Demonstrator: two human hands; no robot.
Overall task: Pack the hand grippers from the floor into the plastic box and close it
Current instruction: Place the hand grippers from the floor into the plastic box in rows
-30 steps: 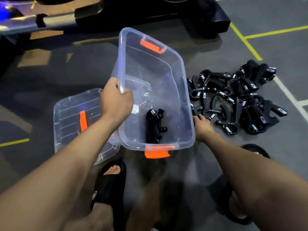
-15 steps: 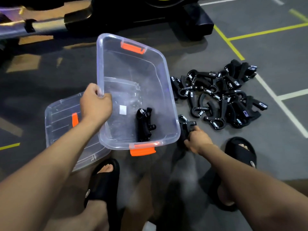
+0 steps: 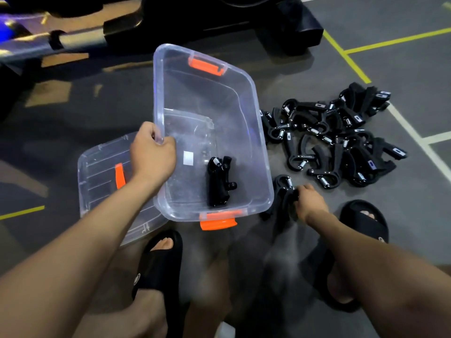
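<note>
A clear plastic box [image 3: 246, 98] with orange latches sits tilted on the grey floor. My left hand [image 3: 152, 152] grips its left rim. One black hand gripper [image 3: 219, 181] lies inside near the front wall. My right hand [image 3: 308, 201] grips another black hand gripper [image 3: 283, 191] just right of the box's front corner. A pile of several black hand grippers [image 3: 339, 140] with metal springs lies on the floor to the right of the box. The clear lid [image 3: 102, 172] with an orange latch lies on the floor at the left, partly under the box.
Dark gym equipment [image 3: 170, 20] stands across the back. Yellow and white lines [image 3: 351, 59] mark the floor at the right. My feet in black slides [image 3: 158, 264] are just in front of the box and beside the pile.
My right hand has taken a hand gripper from the near edge of the pile and drawn it toward me beside the box's front corner. My left hand keeps hold of the rim.
</note>
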